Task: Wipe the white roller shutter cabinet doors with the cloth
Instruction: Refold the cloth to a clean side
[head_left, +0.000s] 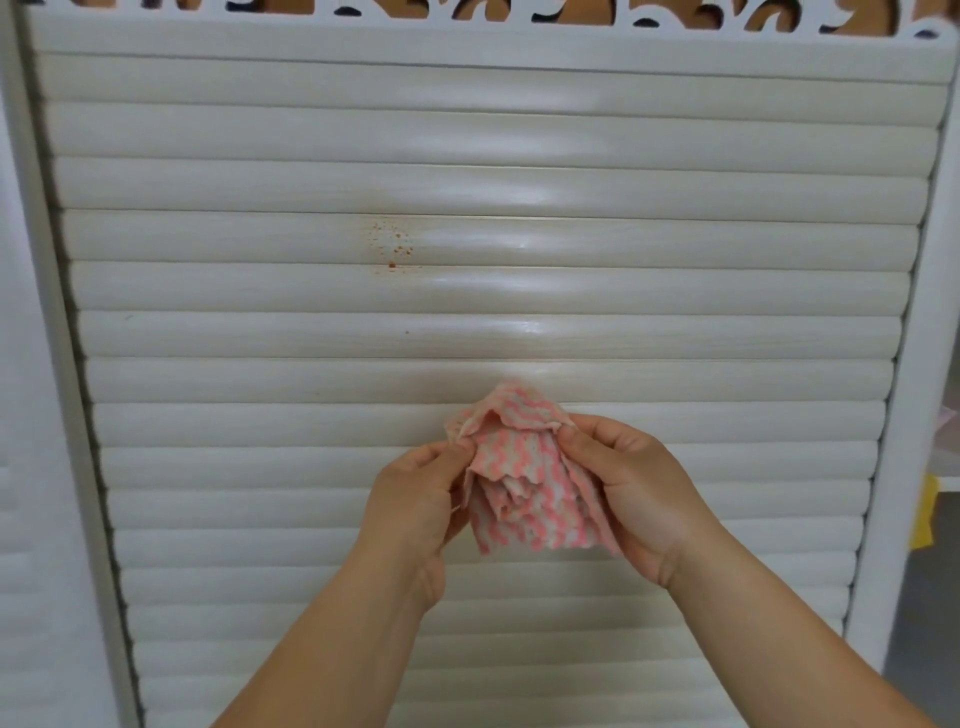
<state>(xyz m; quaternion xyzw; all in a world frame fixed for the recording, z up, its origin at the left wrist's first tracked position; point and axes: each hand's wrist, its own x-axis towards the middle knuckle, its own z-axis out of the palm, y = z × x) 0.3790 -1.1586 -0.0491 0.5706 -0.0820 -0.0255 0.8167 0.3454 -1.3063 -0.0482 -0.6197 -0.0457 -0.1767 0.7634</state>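
The cloth (524, 493) carries pink and white wavy stripes, the roller shutter door (311, 156) is glossy off-white in horizontal slats with rusty-brown specks (390, 243), and a yellow item (924, 514) shows at right.

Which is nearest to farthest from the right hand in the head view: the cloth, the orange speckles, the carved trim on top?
1. cloth, held in the right hand
2. orange speckles, up-left on the shutter
3. carved trim, top edge

Two bare forearms, no sleeves in view, left hand (415, 499) and right hand (639, 488) — ungloved, ringless
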